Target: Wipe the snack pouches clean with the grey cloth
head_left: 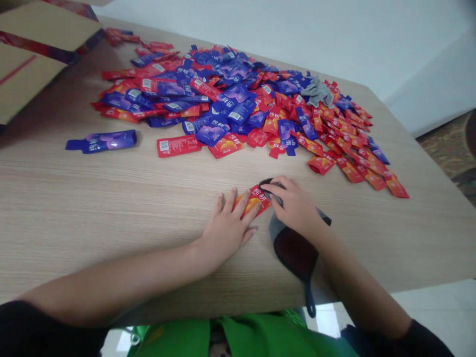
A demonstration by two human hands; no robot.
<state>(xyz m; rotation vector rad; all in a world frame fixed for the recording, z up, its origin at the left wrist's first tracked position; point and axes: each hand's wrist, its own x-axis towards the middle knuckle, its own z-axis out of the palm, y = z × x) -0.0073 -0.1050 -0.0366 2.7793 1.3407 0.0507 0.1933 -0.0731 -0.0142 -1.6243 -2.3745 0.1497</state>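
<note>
Green garment point(171, 342): nearest item, on the near side of the red sachet, past the tabletop's point(122, 213) near edge.

Red sachet point(258, 194): one, lying flat on the tabletop; landmark for all below.

Left grip point(226, 228): mine, spread, pressing the sachet from above, clamped on nothing.

Right grip point(297, 206): mine, thumb and forefinger together on a small dark-rimmed piece point(265, 182) at the sachet's right end. Whether that piece belongs to the grey-and-dark item point(295, 253) under my wrist, near right of the sachet, I cannot tell.

Progress: one sachet in work, unfinished by my judgement. Beyond it, a jumbled heap point(223, 99) of red and purple sachets; to its far right, overlapping rows of red sachets point(349, 168), more orderly, perhaps finished. How many are done or left, I cannot tell. Lying apart, far left of it: one purple sachet point(107, 141).

Edges and room: left of the sachet, broad wood grain; right of it, wood as far as the slanting side edge; beyond it, a narrower strip before the heap. Nearward, the item's loop point(309, 297) overhangs the near edge and might snag. Far left corner from the sachet: cardboard box point(44, 25).
</note>
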